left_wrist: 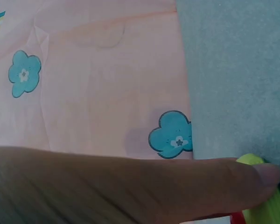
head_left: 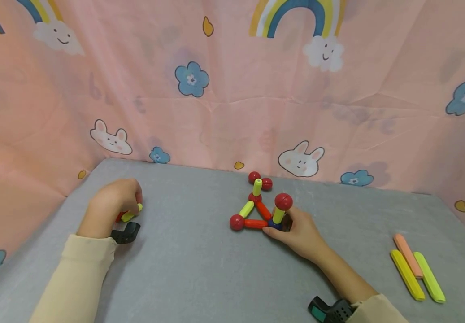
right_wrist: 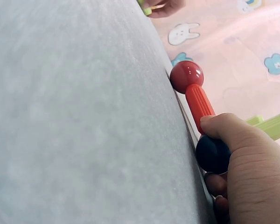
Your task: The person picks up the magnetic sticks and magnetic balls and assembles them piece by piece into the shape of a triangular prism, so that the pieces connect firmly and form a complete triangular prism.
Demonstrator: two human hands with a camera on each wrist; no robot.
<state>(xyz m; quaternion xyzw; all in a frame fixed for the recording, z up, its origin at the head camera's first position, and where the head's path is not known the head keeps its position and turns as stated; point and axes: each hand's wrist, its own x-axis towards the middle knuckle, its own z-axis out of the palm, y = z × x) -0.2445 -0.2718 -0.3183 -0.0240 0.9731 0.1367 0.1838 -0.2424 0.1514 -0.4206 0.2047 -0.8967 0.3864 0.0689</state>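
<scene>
Pink backdrop cloth [head_left: 232,112] with rainbows, bunnies and blue flowers wraps round the back and sides of a grey worktop [head_left: 192,269].

Both forearms come in from the bottom in cream sleeves, each with a dark wrist-mounted camera. The right hand [head_left: 298,233] lies low on the worktop, wrist angled in from the lower right, fingers curled round the near-right corner of the stick-and-ball structure [head_left: 262,208]. In the right wrist view the thumb and fingers pinch a dark blue ball [right_wrist: 213,153] at that corner, with a red stick [right_wrist: 199,102] running from it to a red ball [right_wrist: 186,76]. A yellow-green stick [head_left: 278,215] stands up from that corner with another red ball [head_left: 283,201] on top. The structure sits mid-worktop, toward the back.

The left hand [head_left: 113,204] is well off to the left, knuckles up, fingers curled over a yellow-green stick [head_left: 131,214] with something red beside it; the left wrist view shows a finger lying along that stick's end.

Three loose flat sticks [head_left: 415,271], two yellow-green and one peach, lie side by side at far right.
</scene>
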